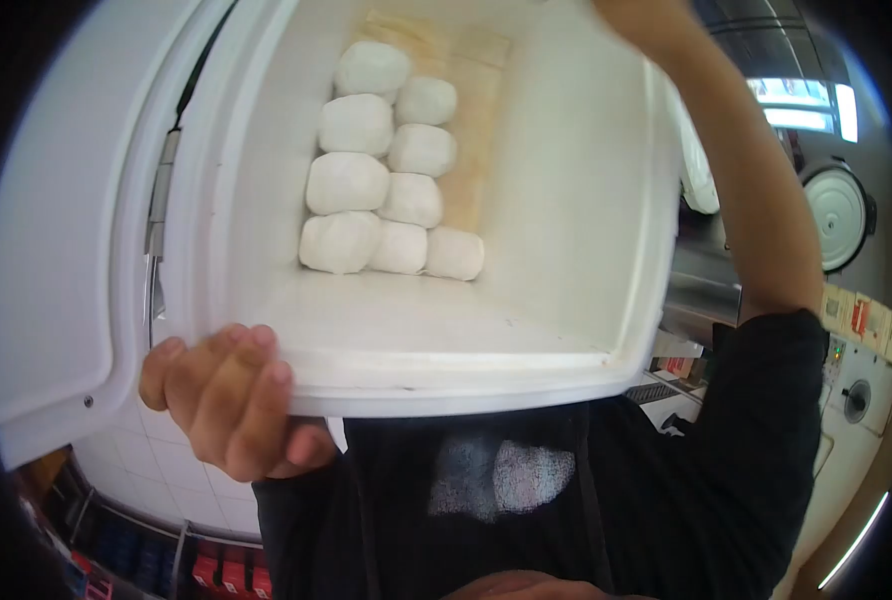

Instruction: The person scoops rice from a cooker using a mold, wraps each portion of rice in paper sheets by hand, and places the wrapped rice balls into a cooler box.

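Observation:
A deep white chest [466, 395] fills the middle of the view, right in front of my black-clothed torso. On its floor, along the left side, several rounded white bundles [348, 184] lie packed in rows. A flat tan sheet [476, 130] lies beside and behind them. My left hand [228, 395] is curled over the chest's near left corner, fingers on top and thumb below the rim. The right arm reaches forward over the chest's right side. Only a blurred part of my right hand [641, 18] shows at the top edge; its fingers are cut off from view.
A white panel [56, 230], perhaps a lid, stands at the left beside a metal hinge [162, 190]. On the right are a round white lid [834, 218] and a machine with a dial [858, 402]. Red boxes [231, 572] sit on a rack at lower left.

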Motion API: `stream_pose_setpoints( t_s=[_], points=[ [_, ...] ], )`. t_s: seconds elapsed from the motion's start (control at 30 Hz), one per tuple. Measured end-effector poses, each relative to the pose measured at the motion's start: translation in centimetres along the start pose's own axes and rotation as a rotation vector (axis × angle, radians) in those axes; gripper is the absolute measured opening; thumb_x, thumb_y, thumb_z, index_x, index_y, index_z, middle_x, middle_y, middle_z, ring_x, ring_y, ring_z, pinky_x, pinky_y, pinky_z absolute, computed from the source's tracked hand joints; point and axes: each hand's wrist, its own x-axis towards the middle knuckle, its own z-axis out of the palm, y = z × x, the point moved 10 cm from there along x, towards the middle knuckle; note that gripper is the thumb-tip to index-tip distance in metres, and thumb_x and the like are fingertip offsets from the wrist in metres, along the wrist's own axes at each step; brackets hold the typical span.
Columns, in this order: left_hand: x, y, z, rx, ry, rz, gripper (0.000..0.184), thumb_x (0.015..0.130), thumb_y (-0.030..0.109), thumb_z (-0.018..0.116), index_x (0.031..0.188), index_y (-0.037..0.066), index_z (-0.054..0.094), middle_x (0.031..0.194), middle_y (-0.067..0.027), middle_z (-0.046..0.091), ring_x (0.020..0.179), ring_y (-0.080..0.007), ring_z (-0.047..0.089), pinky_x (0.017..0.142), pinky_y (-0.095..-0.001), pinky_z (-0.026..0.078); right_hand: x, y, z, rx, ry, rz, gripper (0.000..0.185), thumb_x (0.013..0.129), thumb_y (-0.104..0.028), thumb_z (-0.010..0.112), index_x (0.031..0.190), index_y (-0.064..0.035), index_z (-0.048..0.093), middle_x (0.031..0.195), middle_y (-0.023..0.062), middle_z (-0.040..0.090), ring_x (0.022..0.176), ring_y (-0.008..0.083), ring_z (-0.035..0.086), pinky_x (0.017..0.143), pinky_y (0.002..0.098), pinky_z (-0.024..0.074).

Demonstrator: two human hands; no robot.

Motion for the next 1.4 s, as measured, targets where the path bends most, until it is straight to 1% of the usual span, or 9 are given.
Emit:
stream_pose_setpoints(
  t_s=[0.1,0.2,0.4,0.47,0.57,0.77,0.93,1.0,1.4],
  points=[
    [0.4,0.1,0.4,0.053,-0.044,-0.008,0.047,0.104,0.044,0.028,0.087,0.011,0.056,0.066,-0.0052,0.062,0.060,-0.0189,0.058,0.084,-0.0413,0.043,-10.3,3.7,-17.2,0.054,0.515,-0.298,0.016,0.093,-0.014,0.060,0.101,0.0008,0.063,0.082,0.0070,0.064,0.077,0.0140,0.058,0.068,0.0308,0.0475],
    [-0.8,0.3,0.5,0.064,-0.025,-0.014,0.054,0.105,0.046,0.028,0.082,0.008,0.059,0.067,-0.0066,0.064,0.057,-0.0217,0.058,0.080,-0.0415,0.045,-25.4,14.8,-18.2,-0.185,1.023,0.095,0.017,0.094,-0.018,0.061,0.094,-0.0011,0.064,0.078,0.0034,0.061,0.067,0.0119,0.056,0.062,0.0265,0.0449],
    [0.9,-0.9,0.1,0.018,-0.100,-0.118,0.064,0.106,0.042,0.025,0.091,-0.005,0.065,0.073,-0.0153,0.066,0.072,-0.0271,0.063,0.073,-0.0378,0.049,-43.6,35.5,-8.3,-0.851,0.404,1.137,0.059,0.082,-0.016,0.064,0.136,-0.0062,0.041,0.131,0.0233,0.050,0.120,0.0453,0.051,0.100,0.0548,0.0425],
    [0.2,-1.9,-1.2,-0.015,-0.006,-0.260,0.064,0.107,0.040,0.025,0.091,-0.007,0.065,0.077,-0.0171,0.066,0.074,-0.0286,0.063,0.074,-0.0389,0.050,-46.8,37.8,-6.6,-0.888,0.376,1.267,0.051,0.090,-0.017,0.059,0.136,-0.0060,0.039,0.124,0.0199,0.053,0.117,0.0416,0.054,0.097,0.0591,0.0432],
    [1.6,2.0,-3.0,0.143,0.128,-0.172,0.058,0.107,0.032,0.026,0.097,-0.012,0.063,0.092,-0.0232,0.066,0.080,-0.0326,0.064,0.078,-0.0419,0.052,-47.4,36.3,-8.0,-0.657,0.827,0.597,0.037,0.093,-0.010,0.047,0.130,-0.0017,0.046,0.120,0.0251,0.055,0.108,0.0459,0.056,0.093,0.0503,0.0466],
    [1.3,19.3,1.6,-0.087,0.351,0.180,0.046,0.102,0.033,0.032,0.092,-0.003,0.059,0.092,-0.0211,0.064,0.084,-0.0325,0.061,0.075,-0.0429,0.049,-52.6,6.4,-21.4,-0.884,1.040,-0.105,0.058,0.089,-0.002,0.055,0.144,0.0026,0.035,0.126,0.0298,0.053,0.110,0.0467,0.056,0.096,0.0485,0.0444],
    [1.7,34.0,19.2,-0.562,-0.052,0.005,0.040,0.100,0.039,0.043,0.094,0.003,0.059,0.090,-0.0152,0.062,0.085,-0.0324,0.056,0.075,-0.0457,0.044,-63.6,11.2,-40.5,-1.060,1.029,0.180,0.053,0.095,-0.003,0.048,0.144,0.0068,0.032,0.112,0.0288,0.062,0.097,0.0466,0.062,0.085,0.0481,0.0509],
    [1.9,38.4,26.4,-0.714,-0.207,-0.020,0.039,0.096,0.038,0.049,0.092,0.001,0.060,0.088,-0.0159,0.061,0.085,-0.0335,0.056,0.076,-0.0444,0.043,-64.1,18.0,-42.6,-1.101,0.678,0.707,0.054,0.096,-0.010,0.046,0.146,0.0058,0.032,0.104,0.0262,0.066,0.089,0.0424,0.066,0.078,0.0477,0.0538],
    [10.8,57.5,47.1,-1.127,-0.512,-0.039,0.076,0.097,0.066,0.037,0.127,-0.002,0.051,0.109,-0.0178,0.062,0.104,-0.0328,0.059,0.094,-0.0387,0.044,-54.7,30.4,-38.0,-1.053,0.218,0.580,0.042,0.090,-0.012,0.055,0.130,0.0023,0.052,0.089,0.0207,0.070,0.083,0.0336,0.072,0.062,0.0424,0.0570]
  ],
)
